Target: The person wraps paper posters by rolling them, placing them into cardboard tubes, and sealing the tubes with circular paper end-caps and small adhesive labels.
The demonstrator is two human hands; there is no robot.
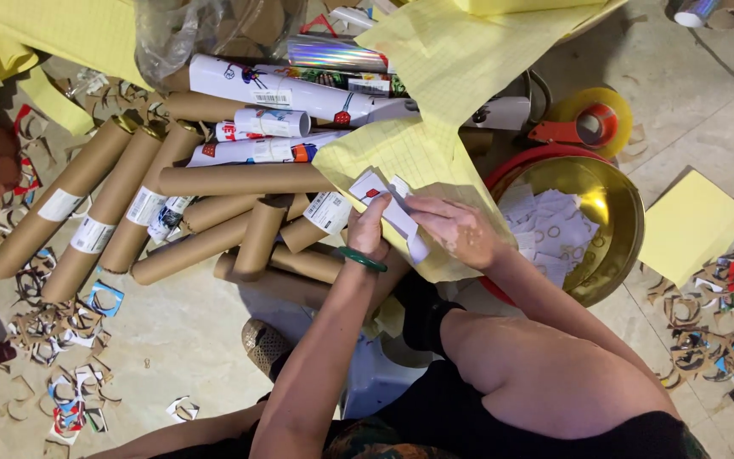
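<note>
My left hand (369,228), with a green bangle on its wrist, and my right hand (454,228) both grip a small white paper cut-out (386,197) with red and blue print. They hold it above a yellow gridded sheet (414,153) and a heap of brown cardboard tubes (214,212). Just right of my right hand stands a round gold metal bowl (618,195) with several white paper pieces (550,229) inside it.
Printed white rolls (282,93) and a shiny foil roll (333,55) lie behind the tubes. A yellow and red tape dispenser (592,119) sits behind the bowl. A yellow pad (690,225) lies to the right. Cut paper scraps (53,340) litter the floor on both sides.
</note>
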